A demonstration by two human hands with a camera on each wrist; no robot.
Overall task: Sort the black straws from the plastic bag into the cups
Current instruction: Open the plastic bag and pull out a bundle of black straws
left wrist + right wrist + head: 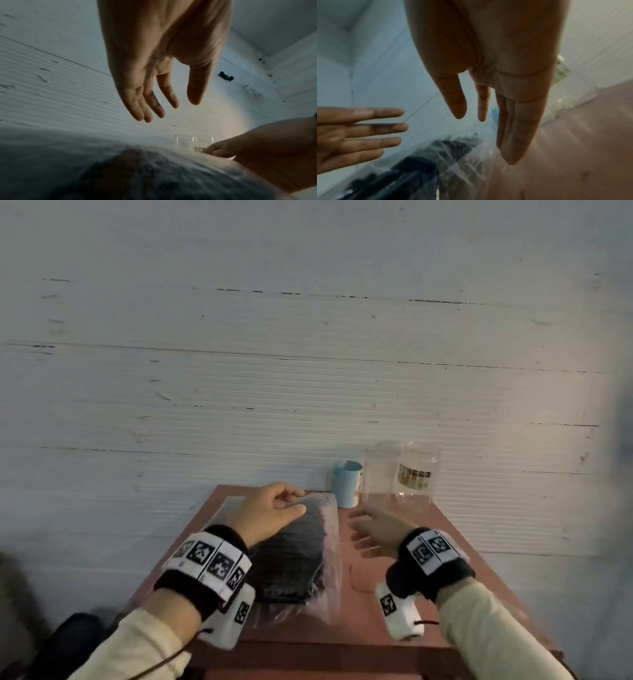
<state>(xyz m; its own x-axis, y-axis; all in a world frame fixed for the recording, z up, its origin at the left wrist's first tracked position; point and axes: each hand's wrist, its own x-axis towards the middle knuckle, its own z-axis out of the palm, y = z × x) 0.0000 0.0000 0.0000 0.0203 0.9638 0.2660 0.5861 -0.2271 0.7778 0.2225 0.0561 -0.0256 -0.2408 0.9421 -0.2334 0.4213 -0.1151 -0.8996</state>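
A clear plastic bag [308,556] full of black straws lies lengthwise on the reddish table [394,621]. My left hand [289,503] hovers over the bag's far end with relaxed fingers and holds nothing. In the left wrist view the left hand [163,105] is open above the bag [137,169]. My right hand [368,529] is spread open just right of the bag, in front of the cups. A blue cup [347,484] and two clear cups [380,477] [416,477] stand at the table's far edge. The right wrist view shows the right hand [488,121] empty beside the bag [428,169].
A white ribbed wall rises directly behind the table and cups. The table is small, with its edges close on the left, right and front. Bare tabletop [573,148] lies to the right of the bag. A dark shape sits on the floor at the lower left [78,631].
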